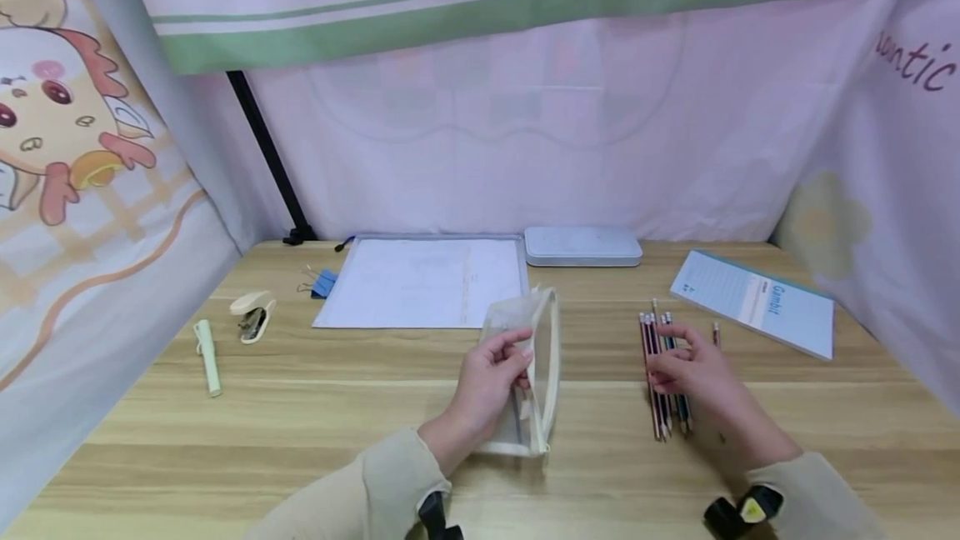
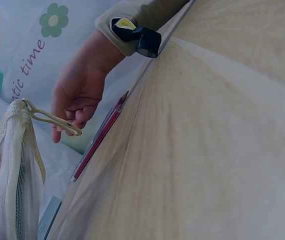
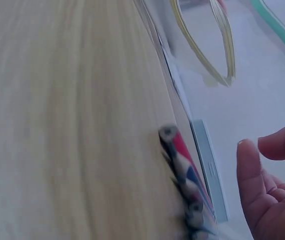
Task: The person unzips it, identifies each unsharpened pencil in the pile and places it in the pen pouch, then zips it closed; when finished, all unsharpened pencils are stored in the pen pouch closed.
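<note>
My left hand (image 1: 476,390) grips a pale mesh zipper pouch (image 1: 553,365) by its side. The pouch stands on edge, its zippered mouth facing right. A looped zipper pull (image 2: 52,119) sticks out at its end in the left wrist view. Over a bundle of pencils (image 1: 660,417) hovers my right hand (image 1: 701,373). In the right wrist view its thumb and index finger are apart, with nothing between them. Several sharpened pencils (image 3: 185,172) lie side by side on the table, partly covered by the hand in the head view. One more pencil (image 1: 716,333) lies beyond the right hand.
A clipboard with white paper (image 1: 420,282), a blue binder clip (image 1: 324,283) and a pale flat case (image 1: 583,247) are at the back. To the right lies a light blue notepad (image 1: 757,302). A stapler (image 1: 255,317) and a pale green pen (image 1: 208,361) are on the left.
</note>
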The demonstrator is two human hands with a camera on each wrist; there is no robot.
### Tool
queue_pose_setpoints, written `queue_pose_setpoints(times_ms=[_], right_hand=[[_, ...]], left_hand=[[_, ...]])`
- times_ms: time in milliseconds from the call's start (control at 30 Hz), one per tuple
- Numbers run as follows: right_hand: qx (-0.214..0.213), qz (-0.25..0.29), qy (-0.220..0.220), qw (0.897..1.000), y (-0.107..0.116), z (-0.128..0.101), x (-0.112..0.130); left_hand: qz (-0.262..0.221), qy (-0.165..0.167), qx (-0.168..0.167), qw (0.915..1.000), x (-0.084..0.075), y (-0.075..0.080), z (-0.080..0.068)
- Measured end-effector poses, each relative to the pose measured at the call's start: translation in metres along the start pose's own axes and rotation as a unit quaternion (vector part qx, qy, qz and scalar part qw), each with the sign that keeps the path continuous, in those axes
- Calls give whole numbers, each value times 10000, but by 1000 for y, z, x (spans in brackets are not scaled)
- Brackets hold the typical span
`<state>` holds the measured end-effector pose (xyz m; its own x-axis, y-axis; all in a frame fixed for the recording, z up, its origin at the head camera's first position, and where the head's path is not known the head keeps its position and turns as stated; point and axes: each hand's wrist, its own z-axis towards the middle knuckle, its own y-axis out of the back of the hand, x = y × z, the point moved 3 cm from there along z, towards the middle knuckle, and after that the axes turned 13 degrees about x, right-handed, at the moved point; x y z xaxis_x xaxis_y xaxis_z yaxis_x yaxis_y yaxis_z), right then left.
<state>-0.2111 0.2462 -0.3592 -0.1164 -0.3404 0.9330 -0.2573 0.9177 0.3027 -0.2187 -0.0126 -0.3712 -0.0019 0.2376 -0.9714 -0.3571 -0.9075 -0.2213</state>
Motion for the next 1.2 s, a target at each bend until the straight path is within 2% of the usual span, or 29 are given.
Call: queue_pose_setpoints(times_ms=[267,500,667,867,1100,1200], right_hand=[[79,-1025,-294,9943,14,1,-13],[122,-1718,-299,9846,21,3,-19],[140,-2218,-398,9742,28,6,-20],[233,-2835,-564,9570,30,12,-16],[427,-3109,-1325,9402,30,25,-10],[446,-3033,-1459,9406,31,28,-10]], left_hand=[[28,-10,-50,10000,-1,1,0],[59,-26,-18,10000,-1,1,-2],[58,-11,-3,10000,-1,1,-2],[40,-28,9,10000,-1,2,-2],[41,-39,28,10000,-1,2,-3],[22,-55,34,10000,-2,1,-3]])
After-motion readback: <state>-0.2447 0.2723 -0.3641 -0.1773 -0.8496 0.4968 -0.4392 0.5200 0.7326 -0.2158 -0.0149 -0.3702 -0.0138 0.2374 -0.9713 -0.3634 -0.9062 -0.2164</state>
